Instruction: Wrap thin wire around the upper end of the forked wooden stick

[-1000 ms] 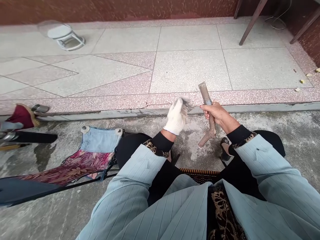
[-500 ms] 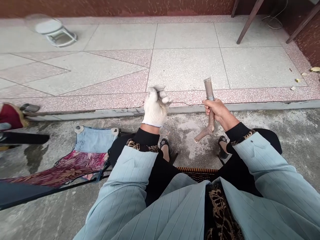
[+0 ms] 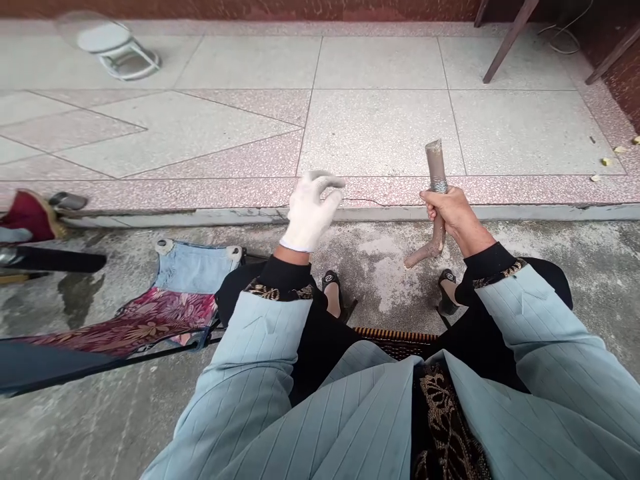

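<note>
My right hand [image 3: 453, 210] is bare and closed around the middle of a bent brown branch [image 3: 435, 160], held upright above the edge of the step. Its top is cut flat, its lower end kinks to the left, and thin silvery wire [image 3: 439, 185] is wound around it just above my fingers. My left hand [image 3: 313, 207] wears a white knitted glove. It is raised to the left of the branch and apart from it, with curved fingers and a gap between thumb and forefinger. I see nothing between them; any thin strand would be too fine to make out.
A tiled step [image 3: 380, 133] with a raised edge runs across in front of me. A folding chair [image 3: 185, 273] with denim and floral cloth stands on my left, near another person's red shoe [image 3: 33, 213]. A white stool [image 3: 117, 50] and wooden legs [image 3: 510, 43] stand behind.
My left hand has moved left, away from the branch, and its fingers have spread. My right hand keeps its hold on the branch, slightly farther right and more upright.
</note>
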{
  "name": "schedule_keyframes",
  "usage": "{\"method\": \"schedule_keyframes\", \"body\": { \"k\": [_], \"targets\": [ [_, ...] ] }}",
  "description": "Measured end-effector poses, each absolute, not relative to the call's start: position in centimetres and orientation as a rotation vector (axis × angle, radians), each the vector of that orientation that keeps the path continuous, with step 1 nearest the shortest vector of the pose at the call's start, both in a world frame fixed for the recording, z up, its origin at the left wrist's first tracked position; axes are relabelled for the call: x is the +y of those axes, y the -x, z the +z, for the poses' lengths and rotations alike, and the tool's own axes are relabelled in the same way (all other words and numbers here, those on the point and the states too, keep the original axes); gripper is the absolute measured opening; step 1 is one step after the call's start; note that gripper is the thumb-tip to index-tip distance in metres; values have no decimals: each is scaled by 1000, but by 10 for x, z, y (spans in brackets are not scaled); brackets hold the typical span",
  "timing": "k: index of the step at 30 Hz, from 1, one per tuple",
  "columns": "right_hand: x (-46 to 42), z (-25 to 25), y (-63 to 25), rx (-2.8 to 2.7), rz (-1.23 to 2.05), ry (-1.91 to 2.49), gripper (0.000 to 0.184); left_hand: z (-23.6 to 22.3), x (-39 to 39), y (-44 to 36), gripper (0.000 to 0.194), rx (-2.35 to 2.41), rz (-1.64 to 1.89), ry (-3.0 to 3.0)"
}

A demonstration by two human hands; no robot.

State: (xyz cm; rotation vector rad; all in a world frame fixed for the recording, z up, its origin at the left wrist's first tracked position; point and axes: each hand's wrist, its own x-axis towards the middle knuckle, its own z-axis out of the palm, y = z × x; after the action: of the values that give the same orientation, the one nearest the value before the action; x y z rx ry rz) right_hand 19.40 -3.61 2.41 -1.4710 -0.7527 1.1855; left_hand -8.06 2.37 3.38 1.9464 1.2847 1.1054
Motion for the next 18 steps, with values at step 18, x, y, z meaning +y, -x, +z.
{"method": "schedule_keyframes", "body": {
  "k": [18],
  "targets": [
    [-48, 24, -156, -632, 1583, 1368, 18, 2, -8, 13, 11, 904, 939, -2307]
  ]
}}
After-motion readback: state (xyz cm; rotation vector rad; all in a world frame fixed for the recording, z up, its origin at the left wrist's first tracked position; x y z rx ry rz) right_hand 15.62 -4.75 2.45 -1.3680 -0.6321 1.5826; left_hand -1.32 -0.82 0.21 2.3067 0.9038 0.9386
